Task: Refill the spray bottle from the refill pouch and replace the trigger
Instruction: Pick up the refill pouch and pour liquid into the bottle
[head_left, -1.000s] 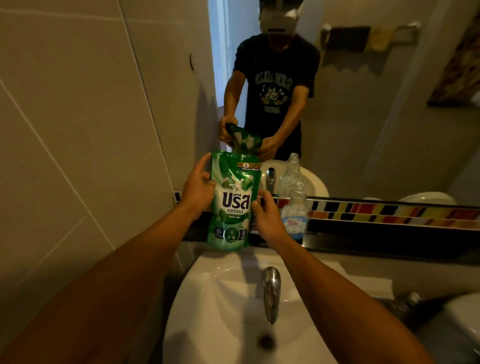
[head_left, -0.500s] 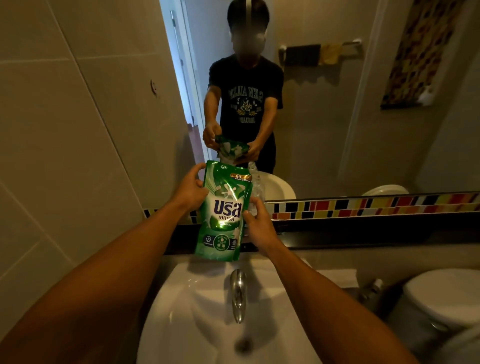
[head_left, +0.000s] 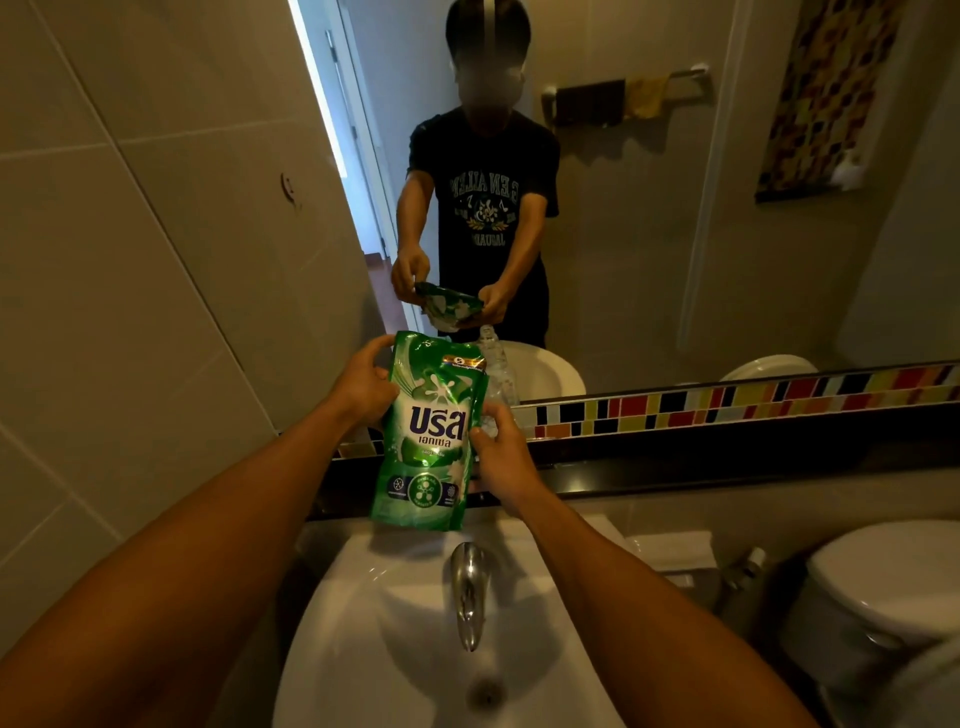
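Nearest to us is the white sink (head_left: 363, 649), its chrome tap (head_left: 470, 592) pointing down toward the drain. To the right sits a white toilet (head_left: 872, 587). Above the back rim of the sink we hold the green refill pouch (head_left: 428, 434) upright between both hands. Our left hand (head_left: 363, 382) grips its upper left edge, thumb at the top corner. Our right hand (head_left: 501, 457) is closed on its right edge, lower down. Just behind the pouch, mostly hidden by it, stands the clear spray bottle (head_left: 496, 364) on the dark ledge (head_left: 727, 457) below the strip of coloured tiles (head_left: 727, 400). Farther back, the mirror (head_left: 649, 234) shows a person holding the pouch.
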